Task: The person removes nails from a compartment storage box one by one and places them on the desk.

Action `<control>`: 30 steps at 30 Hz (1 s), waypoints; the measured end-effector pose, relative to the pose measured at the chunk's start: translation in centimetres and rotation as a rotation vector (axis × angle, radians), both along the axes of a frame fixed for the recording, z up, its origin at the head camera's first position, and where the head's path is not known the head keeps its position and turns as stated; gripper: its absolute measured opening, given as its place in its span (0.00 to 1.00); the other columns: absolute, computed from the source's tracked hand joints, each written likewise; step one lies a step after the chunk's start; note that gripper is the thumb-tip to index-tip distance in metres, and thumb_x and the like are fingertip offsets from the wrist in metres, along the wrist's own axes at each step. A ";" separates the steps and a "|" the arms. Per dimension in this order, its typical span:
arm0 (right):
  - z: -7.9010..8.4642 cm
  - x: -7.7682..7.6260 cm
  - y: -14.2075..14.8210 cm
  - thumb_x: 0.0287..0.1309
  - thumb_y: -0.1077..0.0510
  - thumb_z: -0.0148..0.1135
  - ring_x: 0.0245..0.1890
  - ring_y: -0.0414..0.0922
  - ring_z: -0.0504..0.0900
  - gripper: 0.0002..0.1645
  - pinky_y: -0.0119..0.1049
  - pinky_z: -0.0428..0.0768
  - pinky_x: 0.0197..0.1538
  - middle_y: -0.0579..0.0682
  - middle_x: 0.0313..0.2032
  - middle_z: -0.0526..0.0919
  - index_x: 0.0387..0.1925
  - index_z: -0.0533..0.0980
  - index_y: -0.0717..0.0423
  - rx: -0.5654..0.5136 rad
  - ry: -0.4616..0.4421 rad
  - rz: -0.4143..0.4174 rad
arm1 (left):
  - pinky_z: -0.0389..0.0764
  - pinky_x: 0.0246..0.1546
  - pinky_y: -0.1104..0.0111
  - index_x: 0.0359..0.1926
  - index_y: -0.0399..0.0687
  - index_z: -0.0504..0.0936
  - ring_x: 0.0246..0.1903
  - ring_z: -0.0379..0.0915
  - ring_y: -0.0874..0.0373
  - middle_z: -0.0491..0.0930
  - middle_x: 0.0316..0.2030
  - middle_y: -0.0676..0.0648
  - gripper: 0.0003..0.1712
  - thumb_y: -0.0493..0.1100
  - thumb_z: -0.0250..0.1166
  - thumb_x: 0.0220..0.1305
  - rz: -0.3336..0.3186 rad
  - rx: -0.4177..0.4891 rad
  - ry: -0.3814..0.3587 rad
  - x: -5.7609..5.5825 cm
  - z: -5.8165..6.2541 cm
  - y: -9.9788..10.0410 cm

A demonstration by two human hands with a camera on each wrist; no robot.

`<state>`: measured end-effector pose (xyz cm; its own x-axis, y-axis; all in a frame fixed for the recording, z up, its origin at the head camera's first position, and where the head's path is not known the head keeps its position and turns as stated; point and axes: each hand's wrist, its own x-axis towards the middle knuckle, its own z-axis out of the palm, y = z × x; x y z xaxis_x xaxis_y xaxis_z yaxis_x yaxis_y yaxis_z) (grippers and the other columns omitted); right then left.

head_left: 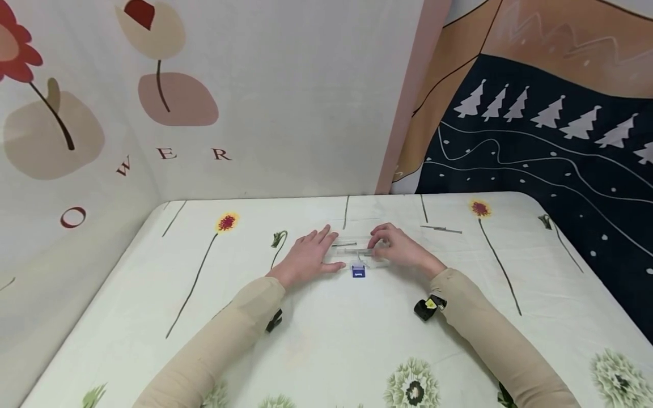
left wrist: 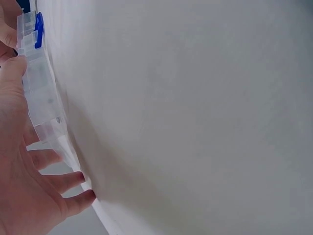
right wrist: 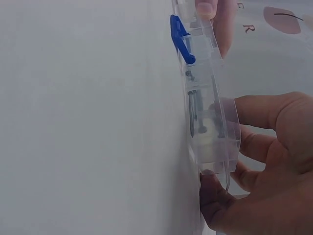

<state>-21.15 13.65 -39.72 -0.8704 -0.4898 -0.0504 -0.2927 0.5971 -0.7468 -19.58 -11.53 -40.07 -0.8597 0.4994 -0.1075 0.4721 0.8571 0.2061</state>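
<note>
A clear plastic compartment box (right wrist: 205, 98) with a blue latch (head_left: 359, 271) lies on the table in front of me. Through its wall, several grey nails (right wrist: 191, 112) show in the right wrist view. My left hand (head_left: 308, 258) rests at the box's left side, fingers spread, the thumb touching its edge. At the right end is my right hand (head_left: 400, 246), its fingers bent over and around the box near the nails. Its fingertips are partly hidden, so whether they pinch a nail does not show. The left wrist view shows the box's side wall beside the left thumb.
A few more thin nails (head_left: 441, 229) lie on the table to the right of the box. The table (head_left: 326, 334) has a white cloth printed with flowers. Fabric hangings stand behind it, pale at left and dark with white trees (head_left: 548, 113) at right.
</note>
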 end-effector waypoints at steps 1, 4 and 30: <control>0.0 0.0 0.0 0.61 0.63 0.60 0.62 0.63 0.63 0.07 0.58 0.62 0.62 0.64 0.59 0.67 0.38 0.81 0.61 -0.007 -0.003 -0.005 | 0.57 0.65 0.47 0.74 0.45 0.56 0.69 0.50 0.37 0.48 0.74 0.39 0.48 0.69 0.53 0.65 0.001 -0.001 -0.001 0.0 0.0 0.0; 0.0 0.0 0.0 0.61 0.64 0.60 0.61 0.62 0.65 0.06 0.57 0.62 0.63 0.64 0.58 0.68 0.37 0.81 0.62 -0.028 -0.013 -0.022 | 0.57 0.65 0.47 0.74 0.45 0.56 0.69 0.50 0.37 0.49 0.73 0.39 0.47 0.69 0.54 0.65 0.002 0.007 0.001 0.0 0.1 0.0; 0.2 0.1 1.8 0.58 0.65 0.62 0.53 0.57 0.72 0.03 0.54 0.70 0.57 0.60 0.48 0.77 0.34 0.80 0.62 -0.143 0.035 -0.083 | 0.56 0.65 0.47 0.74 0.45 0.56 0.69 0.50 0.37 0.48 0.73 0.39 0.47 0.69 0.53 0.65 0.002 0.002 0.011 0.3 0.1 0.0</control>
